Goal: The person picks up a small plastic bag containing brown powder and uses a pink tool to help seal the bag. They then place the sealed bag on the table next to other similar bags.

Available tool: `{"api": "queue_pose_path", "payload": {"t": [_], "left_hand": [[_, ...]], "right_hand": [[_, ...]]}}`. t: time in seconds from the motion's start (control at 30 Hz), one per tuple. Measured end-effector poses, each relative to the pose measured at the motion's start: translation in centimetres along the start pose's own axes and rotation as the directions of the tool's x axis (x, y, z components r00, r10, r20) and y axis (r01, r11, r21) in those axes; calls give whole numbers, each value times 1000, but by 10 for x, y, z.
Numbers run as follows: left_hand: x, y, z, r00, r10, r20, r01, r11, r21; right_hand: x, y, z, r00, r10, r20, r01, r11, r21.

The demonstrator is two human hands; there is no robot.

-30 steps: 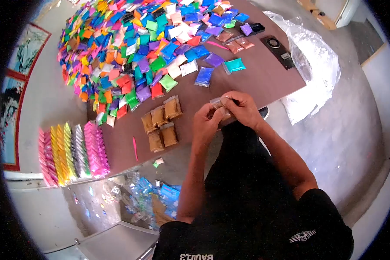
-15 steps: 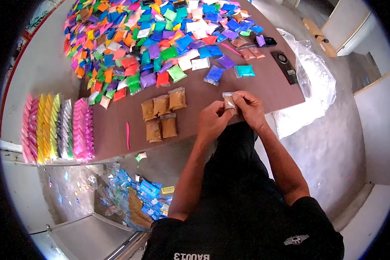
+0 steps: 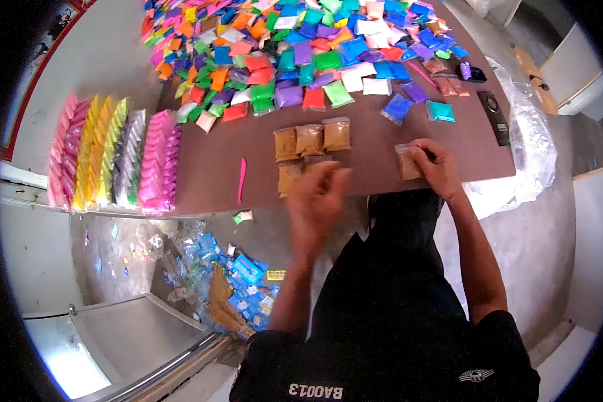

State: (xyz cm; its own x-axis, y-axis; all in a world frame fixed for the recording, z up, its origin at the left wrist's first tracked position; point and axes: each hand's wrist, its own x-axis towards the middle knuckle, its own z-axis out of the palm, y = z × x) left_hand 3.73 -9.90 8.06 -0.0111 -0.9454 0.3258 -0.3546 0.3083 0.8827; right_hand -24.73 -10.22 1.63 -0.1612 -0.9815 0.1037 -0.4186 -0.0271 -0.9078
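Observation:
My right hand (image 3: 437,167) pinches a small clear bag of brown material (image 3: 407,164) by its side, near the table's front edge. My left hand (image 3: 318,204) is lifted off that bag and smeared by motion, its fingers partly curled; whether anything is in them cannot be made out. Behind it lies a group of similar brown bags (image 3: 309,140), with three in the back row. The front row is partly covered by my left hand, one brown bag (image 3: 288,178) showing beside it. A pink plastic stick (image 3: 242,179) rests to the left.
A big heap of colourful small bags (image 3: 301,57) covers the back of the brown table (image 3: 211,144). Long strips of packed bags (image 3: 110,154) stand at the left. A black device (image 3: 494,117) sits near the right edge, beside clear plastic sheeting (image 3: 532,147). Blue wrappers (image 3: 248,271) litter the floor.
My left hand has let go of the small brown bag and moved left, toward the grouped bags. My right hand keeps its hold. The whole view has shifted, with the table appearing further right.

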Motion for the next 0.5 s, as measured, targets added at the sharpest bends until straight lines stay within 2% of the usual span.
{"api": "queue_pose_path", "payload": {"t": [0.07, 0.13, 0.17, 0.2, 0.23, 0.27, 0.3, 0.33, 0.37, 0.47, 0.5], "left_hand": [[10, -28, -42, 986, 38, -160, -9, 983, 183], [18, -46, -82, 976, -25, -216, 121, 886, 447], [22, -56, -98, 978, -23, -209, 117, 886, 448], [23, -67, -112, 975, -43, -217, 163, 804, 572], [24, -78, -123, 972, -59, -227, 202, 703, 681], [25, -86, -130, 975, -57, -216, 192, 705, 683], [25, -95, -135, 986, 13, -167, 112, 691, 714], [24, -103, -139, 990, 82, -116, 31, 673, 739], [22, -114, -141, 987, 24, -159, 95, 710, 697], [26, -111, -140, 990, 40, -134, 56, 762, 645], [29, -109, -136, 988, 81, -133, 24, 765, 644]], "right_hand": [[2, -3, 3, 998, 16, -66, -21, 997, -80], [2, -6, 5, 994, -2, -107, -8, 995, -101], [2, -7, 6, 988, -25, -150, 5, 992, -128], [0, -10, 5, 987, -18, -157, -2, 992, -126], [-3, -12, 5, 958, -182, -222, 121, 957, -262], [-7, -14, 6, 901, -346, -262, 224, 888, -403], [-12, -13, 7, 901, -338, -271, 212, 889, -406], [-17, -13, 9, 891, -386, -240, 263, 868, -422], [-22, -12, 10, 877, -433, -209, 312, 843, -437], [-31, -15, 14, 865, -462, -198, 351, 837, -419], [-34, -9, 16, 885, -421, -198, 315, 855, -412]]}}
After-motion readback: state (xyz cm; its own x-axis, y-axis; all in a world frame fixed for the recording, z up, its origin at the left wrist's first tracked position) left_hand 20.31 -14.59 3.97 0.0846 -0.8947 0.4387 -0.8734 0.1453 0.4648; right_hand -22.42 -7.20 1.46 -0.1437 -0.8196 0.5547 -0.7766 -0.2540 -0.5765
